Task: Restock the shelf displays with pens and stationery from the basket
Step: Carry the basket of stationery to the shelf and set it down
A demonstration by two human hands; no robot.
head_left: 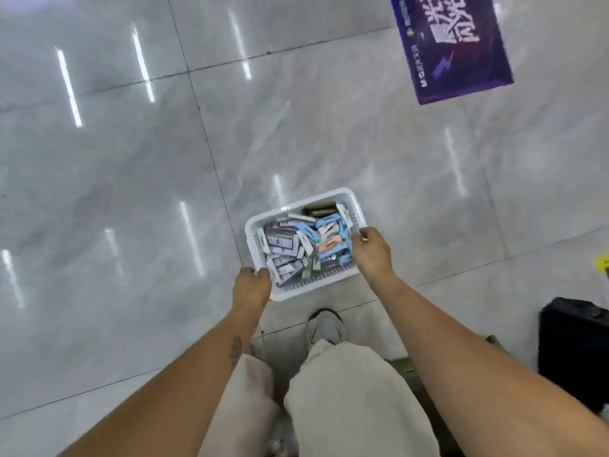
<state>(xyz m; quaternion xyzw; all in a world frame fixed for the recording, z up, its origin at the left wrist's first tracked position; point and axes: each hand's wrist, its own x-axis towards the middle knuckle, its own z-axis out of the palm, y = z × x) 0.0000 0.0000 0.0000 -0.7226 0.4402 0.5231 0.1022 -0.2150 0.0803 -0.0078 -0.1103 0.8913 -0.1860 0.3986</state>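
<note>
Basket: white perforated plastic basket, held low over the glossy grey tiled floor, just ahead of the feet.
Contents: heaped with small boxed stationery packs in blue, white, grey and one pink; dark green boxes at the far end; print too blurred to read.
Left hand: left hand gripping the near left corner of the rim, fingers curled over the edge, thumb inside.
Right hand: right hand on the right rim, fingers curled, apparently clamped on the edge, though the grip itself is hidden behind the knuckles.
Below: beige trousers and one pale sneaker under the basket.
Floor, upper right: purple printed floor mat, well apart from the basket.
Right edge: black case on the floor near the right forearm.
</note>
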